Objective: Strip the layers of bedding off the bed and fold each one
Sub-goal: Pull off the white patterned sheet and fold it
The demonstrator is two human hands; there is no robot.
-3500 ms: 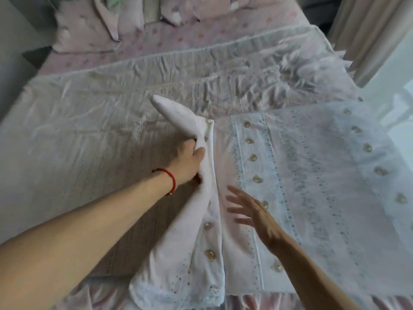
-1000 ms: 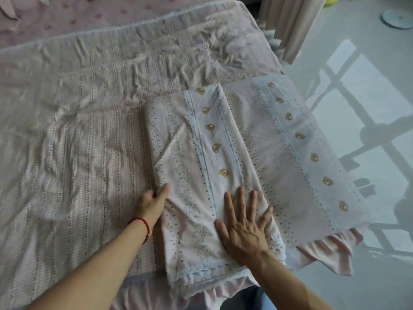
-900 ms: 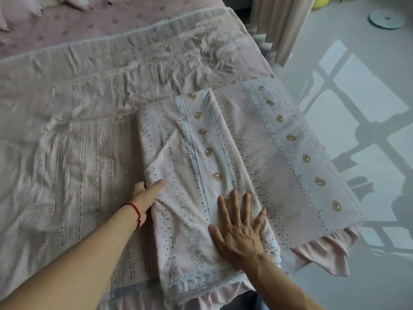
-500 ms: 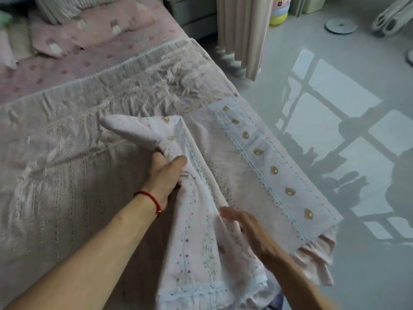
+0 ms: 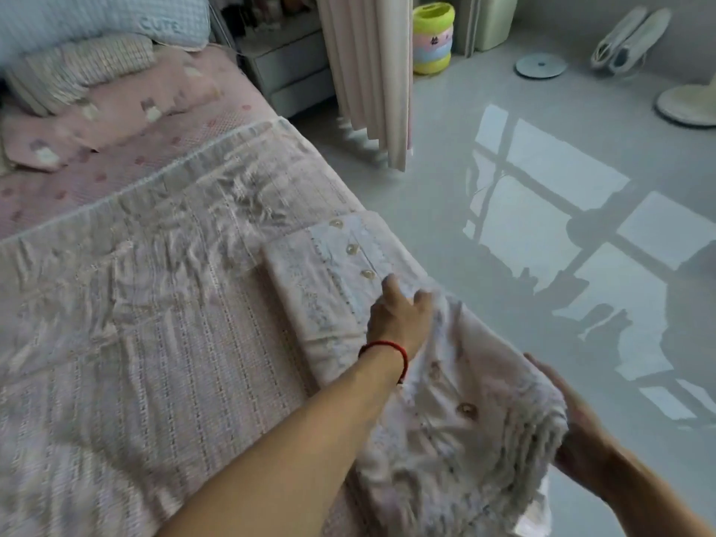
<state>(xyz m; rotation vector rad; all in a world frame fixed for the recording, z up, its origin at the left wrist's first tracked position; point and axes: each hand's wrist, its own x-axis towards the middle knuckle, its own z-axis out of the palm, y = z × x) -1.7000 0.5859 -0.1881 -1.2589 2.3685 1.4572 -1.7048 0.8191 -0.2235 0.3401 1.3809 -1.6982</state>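
Observation:
A pale pink sheet with gold heart motifs (image 5: pixel 325 288) lies folded into a narrow stack at the bed's right edge. My left hand (image 5: pixel 399 319), with a red cord at the wrist, presses on the stack's middle, where the near part bends upward. My right hand (image 5: pixel 573 432) grips the lifted near end of the same sheet (image 5: pixel 465 412), with its frilled edge bunched in the fingers. Under the stack a cream and pink textured coverlet (image 5: pixel 135 343) is spread flat over the bed.
Pink patterned pillows (image 5: pixel 128 110) and a blue cushion (image 5: pixel 97 21) lie at the head of the bed. A drawer unit (image 5: pixel 286 67) and a curtain (image 5: pixel 368 71) stand beyond the bed's corner. On the glossy floor (image 5: pixel 542 226) stands a coloured ringed tub (image 5: pixel 432 38).
The sheet's left part has been laid over to the right, narrowing the stack. My left hand went from gripping the fabric to pressing on it, and my right hand raised the near end.

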